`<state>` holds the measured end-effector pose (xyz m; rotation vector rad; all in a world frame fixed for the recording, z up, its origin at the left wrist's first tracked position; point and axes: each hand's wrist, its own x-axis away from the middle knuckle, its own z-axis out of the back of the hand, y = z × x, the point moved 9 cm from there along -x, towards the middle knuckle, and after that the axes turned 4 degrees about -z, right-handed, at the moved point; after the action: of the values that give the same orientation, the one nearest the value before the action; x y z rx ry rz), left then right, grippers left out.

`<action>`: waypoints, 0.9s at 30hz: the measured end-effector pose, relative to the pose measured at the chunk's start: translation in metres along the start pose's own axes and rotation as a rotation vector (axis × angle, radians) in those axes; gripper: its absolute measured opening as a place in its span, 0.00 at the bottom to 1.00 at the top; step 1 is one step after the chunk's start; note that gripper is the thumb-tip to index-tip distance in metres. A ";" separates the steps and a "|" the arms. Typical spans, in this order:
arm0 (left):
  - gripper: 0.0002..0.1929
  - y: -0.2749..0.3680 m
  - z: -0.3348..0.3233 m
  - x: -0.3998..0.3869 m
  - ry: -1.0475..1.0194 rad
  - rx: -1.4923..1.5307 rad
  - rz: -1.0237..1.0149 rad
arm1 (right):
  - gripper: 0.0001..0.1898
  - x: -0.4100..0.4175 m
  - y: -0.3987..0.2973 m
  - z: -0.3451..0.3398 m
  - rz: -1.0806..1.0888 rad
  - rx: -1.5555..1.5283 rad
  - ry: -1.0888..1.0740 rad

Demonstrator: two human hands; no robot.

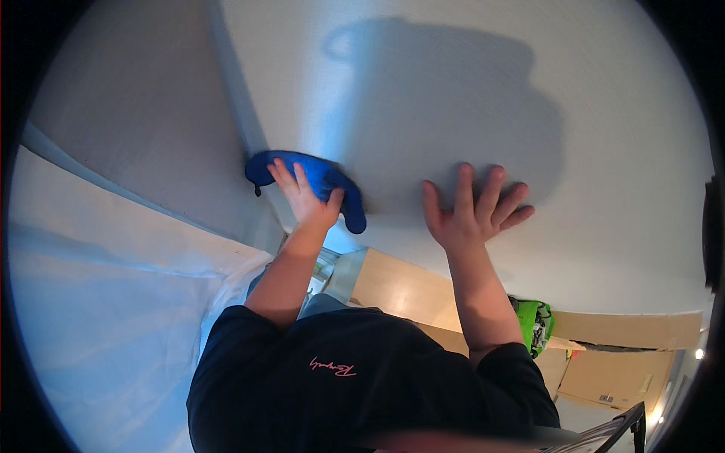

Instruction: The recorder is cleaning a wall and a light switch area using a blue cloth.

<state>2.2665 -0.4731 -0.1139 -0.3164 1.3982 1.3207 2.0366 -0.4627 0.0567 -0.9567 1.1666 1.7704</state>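
Observation:
My left hand (311, 198) presses a blue cloth (314, 170) flat against a large pale, smooth surface (612, 141). Its fingers are spread over the cloth, and the thumb lies on the cloth's right part. The cloth's left end reaches the corner where a greyer panel (141, 113) meets the pale surface. A small dark tab hangs from that end. To the right, my right hand (470, 221) rests with spread fingers on the same surface, holding nothing. A broad shadow falls on the surface beyond both hands.
Translucent plastic sheeting (113, 328) hangs at the left. Below my arms are a light wooden cabinet (408, 277) and a bright green bag (532, 323). A wooden door or panel (617, 379) and a dark-framed object (628, 422) are at lower right.

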 end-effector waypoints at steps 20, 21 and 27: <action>0.43 0.055 -0.051 0.054 -0.128 0.002 -0.088 | 0.29 0.000 0.005 0.003 -0.067 -0.050 -0.022; 0.43 0.063 -0.053 0.050 -0.134 0.016 -0.089 | 0.29 0.003 0.009 0.006 -0.064 -0.129 -0.035; 0.40 0.142 -0.036 -0.042 -0.023 0.005 -0.190 | 0.32 0.022 0.070 0.033 -0.226 -0.190 0.003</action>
<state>2.1496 -0.4749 -0.0154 -0.4186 1.3186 1.1613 1.9598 -0.4454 0.0708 -1.1555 0.8645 1.7167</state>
